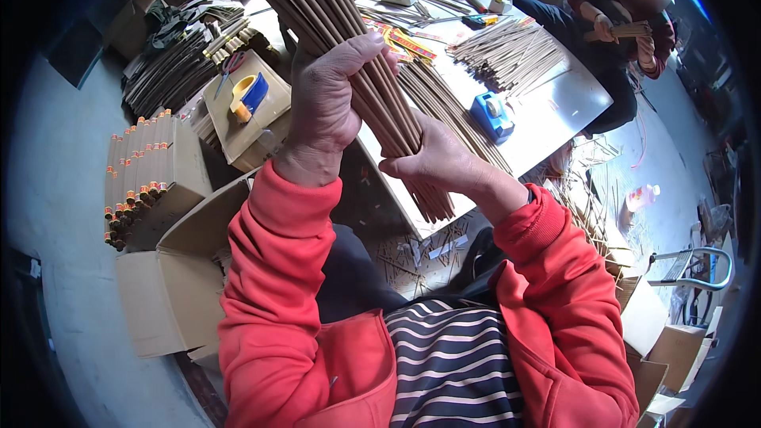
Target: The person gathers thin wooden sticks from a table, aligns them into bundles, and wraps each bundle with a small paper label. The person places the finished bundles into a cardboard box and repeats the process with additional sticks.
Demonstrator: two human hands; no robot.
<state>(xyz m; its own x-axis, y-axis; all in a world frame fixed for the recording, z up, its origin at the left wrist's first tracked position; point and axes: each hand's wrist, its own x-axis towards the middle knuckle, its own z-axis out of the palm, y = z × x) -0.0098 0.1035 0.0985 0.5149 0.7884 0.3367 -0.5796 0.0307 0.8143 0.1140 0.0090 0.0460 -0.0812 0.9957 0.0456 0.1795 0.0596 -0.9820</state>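
Note:
A thick bundle of brown incense sticks (pixel 321 12) is held up slantwise in front of me, over the table's near edge. My left hand (pixel 329 95) wraps round it at mid-length, thumb across the top. Lower down, my right hand (pixel 434 157) closes round the same bundle near its bottom end. Beneath and beyond my right hand, more long brown sticks (pixel 460 115) lie on the white table (pixel 583 99). A blue tape dispenser (pixel 493 116) stands just right of them. Yellow-and-red paper labels (pixel 408 41) lie behind the bundle.
Loose sticks (pixel 507 54) spread over the table's far side. At left, a yellow-and-blue tape dispenser (pixel 249 97) and scissors (pixel 231 66) rest on a carton; labelled bundles (pixel 136 166) are stacked beside it. An open cardboard box (pixel 170 293) stands by my left arm. A co-worker (pixel 622 16) at far right holds sticks.

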